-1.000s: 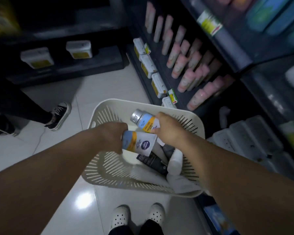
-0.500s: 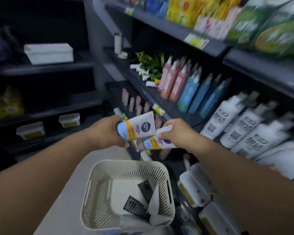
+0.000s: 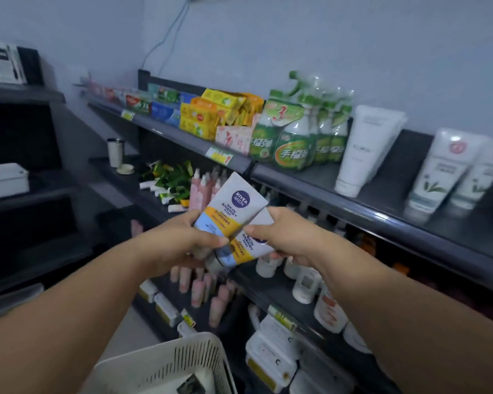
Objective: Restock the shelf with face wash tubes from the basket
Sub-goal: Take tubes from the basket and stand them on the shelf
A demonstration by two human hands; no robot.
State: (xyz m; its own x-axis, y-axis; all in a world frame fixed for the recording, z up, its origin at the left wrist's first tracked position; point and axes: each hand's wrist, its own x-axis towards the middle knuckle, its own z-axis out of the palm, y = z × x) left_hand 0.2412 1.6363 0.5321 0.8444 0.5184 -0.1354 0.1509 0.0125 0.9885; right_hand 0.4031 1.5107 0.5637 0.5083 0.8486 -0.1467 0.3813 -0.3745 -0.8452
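Both hands meet in front of the shelving, each closed around a Nivea Men face wash tube. Gripped by the left hand (image 3: 180, 245), the upper tube (image 3: 230, 208) has its lower end in the curled fingers, thumb laid across the front; its flat crimped end points up and to the right, label facing the camera. In the right hand (image 3: 285, 237) the second tube (image 3: 244, 247) is pinched by its upper part, so that it slopes down to the left with its cap end lowest. The two tubes overlap, the upper one lying in front of the second where they cross.

Below the hands, at the near bottom edge, stands the white slotted basket (image 3: 165, 365), with a dark item just visible inside it.

To the right and beyond the hands runs the dark top shelf (image 3: 382, 189). On it, from far left to right: yellow boxes (image 3: 211, 115), green refill pouches (image 3: 293, 137), a plain white tube (image 3: 365, 152) standing on its cap, and further white tubes with a leaf print (image 3: 444, 174). One level down, behind the held tubes, stand pink bottles (image 3: 202, 189). Lower shelves hold white bottles and tubs, too blurred to name.
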